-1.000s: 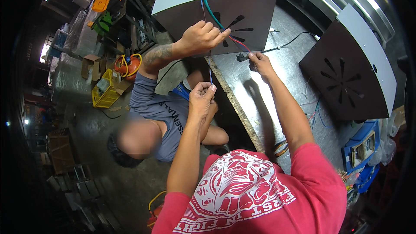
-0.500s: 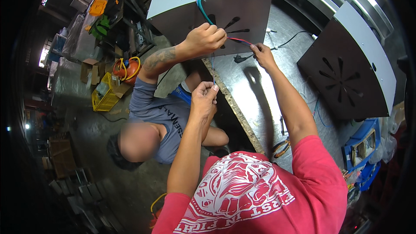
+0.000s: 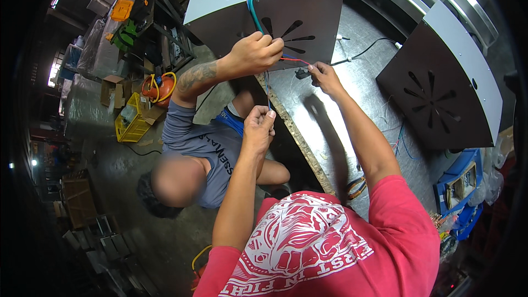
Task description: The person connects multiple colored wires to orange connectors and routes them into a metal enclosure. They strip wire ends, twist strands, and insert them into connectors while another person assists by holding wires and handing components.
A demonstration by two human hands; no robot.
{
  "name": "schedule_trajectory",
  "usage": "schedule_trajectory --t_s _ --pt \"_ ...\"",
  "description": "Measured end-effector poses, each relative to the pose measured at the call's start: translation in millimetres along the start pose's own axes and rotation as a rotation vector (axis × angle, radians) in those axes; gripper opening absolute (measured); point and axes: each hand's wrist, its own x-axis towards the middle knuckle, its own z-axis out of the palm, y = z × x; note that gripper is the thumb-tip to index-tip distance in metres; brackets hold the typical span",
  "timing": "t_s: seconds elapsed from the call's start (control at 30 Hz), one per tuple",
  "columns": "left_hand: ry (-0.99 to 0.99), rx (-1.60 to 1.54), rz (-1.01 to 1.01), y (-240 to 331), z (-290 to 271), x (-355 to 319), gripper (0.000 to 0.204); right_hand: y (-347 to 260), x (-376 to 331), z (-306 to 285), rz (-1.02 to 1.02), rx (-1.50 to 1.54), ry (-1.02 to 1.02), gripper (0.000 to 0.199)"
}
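My left hand (image 3: 258,127) pinches thin bluish wires (image 3: 268,85) that run down from a co-worker's closed hand (image 3: 256,54). Off to the right, my right hand (image 3: 325,78) pinches the end of a thin red wire (image 3: 297,60), with a bit of blue beside it, stretched from that same fist. A teal cable (image 3: 253,12) comes out of a hole in the large white and dark box (image 3: 320,14) and enters the co-worker's grip. What lies inside that fist is hidden.
A second box (image 3: 426,96) with a slotted dark face stands on the metal table (image 3: 360,71) at right. A black cord with a plug (image 3: 301,73) and pliers (image 3: 356,188) lie there. The co-worker (image 3: 190,137) crouches left of the table edge. Blue bins (image 3: 461,181) sit far right.
My right hand has shifted slightly left and down with the red wire. The co-worker's fist has moved a little down and left. My left hand stays nearly in place.
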Motion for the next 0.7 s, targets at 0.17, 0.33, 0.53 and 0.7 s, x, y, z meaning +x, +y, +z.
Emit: schedule_trajectory --t_s 0.17,0.33,0.53,0.7 --pt "-0.007 -0.036 0.009 -2.9 -5.7 3.9 0.016 1.5 -8.0 -4.0 0.065 0.013 -0.003 0.034" --pt "-0.013 -0.033 0.003 -1.3 -5.9 3.9 0.018 2.3 -15.2 -4.0 -0.023 -0.213 -0.041 0.032" --pt "-0.022 -0.005 -0.010 -1.0 -0.3 3.7 0.019 -10.7 -26.6 1.6 -0.178 -0.482 -0.018 0.034" --pt "-0.018 -0.012 -0.012 -4.8 1.3 1.7 0.018 -25.2 -34.2 4.1 -0.305 -0.445 -0.054 0.041"
